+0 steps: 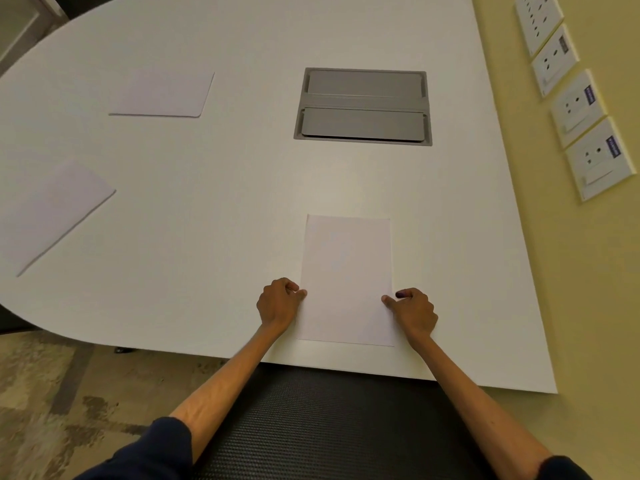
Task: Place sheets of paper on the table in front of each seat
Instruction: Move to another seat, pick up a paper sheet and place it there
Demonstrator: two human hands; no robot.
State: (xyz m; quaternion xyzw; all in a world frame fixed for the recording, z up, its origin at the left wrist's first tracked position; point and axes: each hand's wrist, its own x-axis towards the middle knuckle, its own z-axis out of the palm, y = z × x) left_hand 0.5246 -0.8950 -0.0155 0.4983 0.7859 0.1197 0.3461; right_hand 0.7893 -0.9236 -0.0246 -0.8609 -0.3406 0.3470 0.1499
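Table [242, 202]: white, rounded on the far-left side, spread under and beyond both hands; straight near edge just behind the wrists.
Wall [588, 271]: yellowish, to the right of the right hand, meeting the table's right edge.
Chair back [329, 420]: dark mesh, between the forearms, tucked against the near table edge.
Floor [52, 393]: mottled carpet, below and left of the left forearm.
Cable hatch [363, 106]: grey, two flaps set flush in the tabletop, well beyond the hands, straight ahead and slightly right.
Near sheet [346, 278]: white paper, portrait, flat on the table between the two hands, its near edge close to the table edge in front of the chair.
Left sheet [52, 213]: paper lying flat, angled, well to the left of the left hand.
Far sheet [162, 93]: paper lying flat, well beyond and left of the left hand.
Wall sockets [576, 105]: row of white plates, beyond and right of the right hand.
Left hand [278, 303]: fingers curled, thumb and fingertip touching the near sheet's left edge; pinch or plain press not distinguishable.
Right hand [414, 311]: fingers curled, thumb tip pressed on the near sheet's right edge; grip beneath not visible.
Hands together: apart, one on each long side of the near sheet.
Sleeves [162, 445]: dark, pushed up to the elbows.
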